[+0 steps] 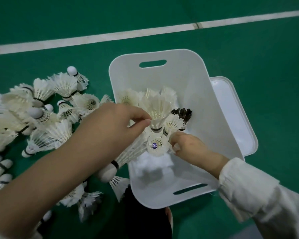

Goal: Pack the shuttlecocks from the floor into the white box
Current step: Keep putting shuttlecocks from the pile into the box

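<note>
Green court floor [248, 49], white line [110, 36] beyond the white box [188, 80]. Inside the box, packed shuttlecocks [129, 98]. Over its middle, left hand [117, 121] pinching a white shuttlecock [158, 107] near the cork; right hand [188, 145] just nearer, fingers curled on a second shuttlecock [156, 145]. Left of the box, loose shuttlecocks [41, 109] heaped on the floor.

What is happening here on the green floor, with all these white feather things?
A person is packing shuttlecocks into a white box on a green court floor. The left hand pinches one white shuttlecock over the box. The right hand holds a shuttlecock with a purple sticker just below it, and the two seem to be nested. Several others, among them a dark shuttlecock, already lie in the box. A large pile is not yet packed and lies on the floor to the left.
</note>
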Demonstrator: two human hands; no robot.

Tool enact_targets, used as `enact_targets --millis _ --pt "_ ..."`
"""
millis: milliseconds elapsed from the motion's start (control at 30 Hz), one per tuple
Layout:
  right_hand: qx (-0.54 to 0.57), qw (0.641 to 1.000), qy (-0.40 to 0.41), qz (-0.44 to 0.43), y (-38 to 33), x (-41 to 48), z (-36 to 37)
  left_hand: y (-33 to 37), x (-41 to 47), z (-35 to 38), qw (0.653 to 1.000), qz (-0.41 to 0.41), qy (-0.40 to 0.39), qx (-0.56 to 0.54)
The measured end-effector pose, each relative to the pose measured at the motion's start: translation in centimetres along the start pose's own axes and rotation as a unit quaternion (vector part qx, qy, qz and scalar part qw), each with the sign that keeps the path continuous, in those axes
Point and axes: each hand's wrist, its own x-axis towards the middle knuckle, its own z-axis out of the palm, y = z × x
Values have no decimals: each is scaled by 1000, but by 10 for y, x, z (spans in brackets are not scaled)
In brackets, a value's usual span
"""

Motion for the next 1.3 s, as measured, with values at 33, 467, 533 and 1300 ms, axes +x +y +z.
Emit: enact_targets --millis 33,467,533,1300 --pt "-1 1000 -1 -1 0 0 -1 1 0 0 1000 2 0 1" --pt "-99 995 -17 8 1 3 -10 9 2 -2 999 10 -20 33" --pt "-93 995 -40 22 2 -1 -13 10 3 -3 999 11 -22 38" --pt "-92 971 217 -41 -12 -60 -107 40 9 14 991 79 6 -112"
